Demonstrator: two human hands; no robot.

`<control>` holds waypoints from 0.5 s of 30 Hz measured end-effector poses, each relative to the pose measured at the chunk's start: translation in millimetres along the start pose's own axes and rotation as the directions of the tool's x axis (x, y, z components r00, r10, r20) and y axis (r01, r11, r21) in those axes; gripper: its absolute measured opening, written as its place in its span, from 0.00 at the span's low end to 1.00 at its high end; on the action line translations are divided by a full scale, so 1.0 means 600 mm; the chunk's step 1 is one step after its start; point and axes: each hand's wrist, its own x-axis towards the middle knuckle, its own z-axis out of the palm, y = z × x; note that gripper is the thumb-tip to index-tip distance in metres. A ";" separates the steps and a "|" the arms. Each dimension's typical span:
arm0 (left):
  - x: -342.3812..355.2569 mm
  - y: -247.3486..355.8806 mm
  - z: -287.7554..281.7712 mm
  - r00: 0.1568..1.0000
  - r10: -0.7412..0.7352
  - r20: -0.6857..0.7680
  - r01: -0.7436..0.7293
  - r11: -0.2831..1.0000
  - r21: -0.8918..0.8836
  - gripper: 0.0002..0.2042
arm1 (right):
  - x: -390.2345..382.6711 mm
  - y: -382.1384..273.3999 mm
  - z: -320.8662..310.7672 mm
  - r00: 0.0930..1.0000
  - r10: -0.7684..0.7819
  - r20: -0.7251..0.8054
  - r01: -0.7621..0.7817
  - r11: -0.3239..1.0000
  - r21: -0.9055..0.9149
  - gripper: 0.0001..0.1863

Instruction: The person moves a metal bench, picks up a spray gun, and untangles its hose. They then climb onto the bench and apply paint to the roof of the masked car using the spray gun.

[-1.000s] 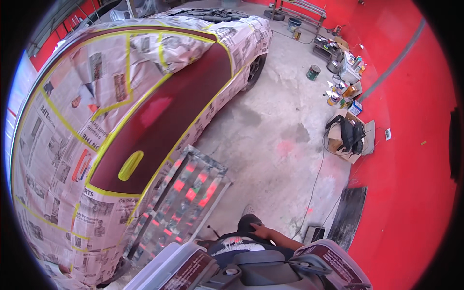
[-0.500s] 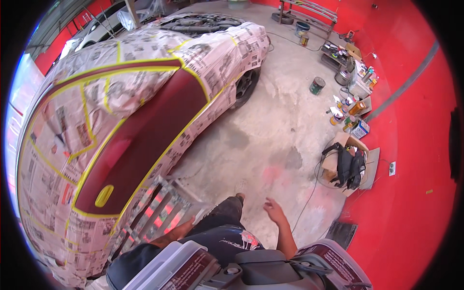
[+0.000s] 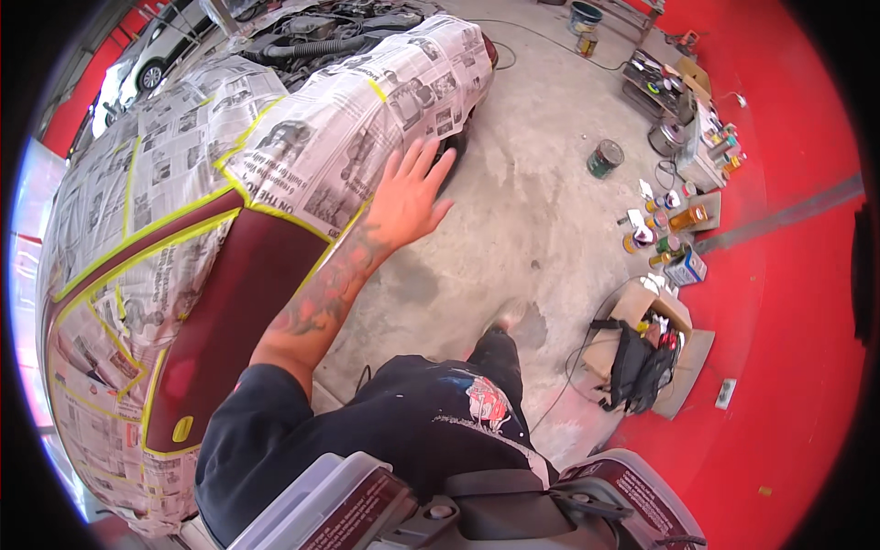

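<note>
Left hand (image 3: 411, 200) by side edge of car (image 3: 220, 293), grip apart. Reaching, I think; paper (image 3: 312, 151) needs soft touch. Right hand hidden, can't tell grip.

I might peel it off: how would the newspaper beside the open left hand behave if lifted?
The newspaper would probably be light and floppy, being thin sheets draped over the curved car. Being wrinkled paper, it may tear easily. Where yellow tape borders it, the edge would likely resist lifting.

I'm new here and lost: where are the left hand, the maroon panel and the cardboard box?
Left hand (image 3: 408, 207), head view: back of the hand.
Maroon panel (image 3: 229, 310), head view: visible middle.
Cardboard box (image 3: 694, 363), head view: right flap.
</note>
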 end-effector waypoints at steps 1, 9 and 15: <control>0.063 0.006 0.012 1.000 -0.014 0.001 0.014 1.000 0.005 0.33 | 0.018 -0.037 0.008 1.000 0.017 0.025 -0.016 0.999 -0.033 0.08; 0.333 -0.014 0.209 0.975 -0.166 0.150 0.177 0.982 -0.063 0.31 | 0.232 -0.622 0.048 0.957 -0.273 0.098 0.284 0.951 -0.123 0.08; 0.126 -0.165 0.561 0.512 -0.465 0.723 0.752 0.649 -0.115 0.31 | 0.137 -1.407 0.209 0.597 -0.798 0.087 0.785 0.603 0.145 0.15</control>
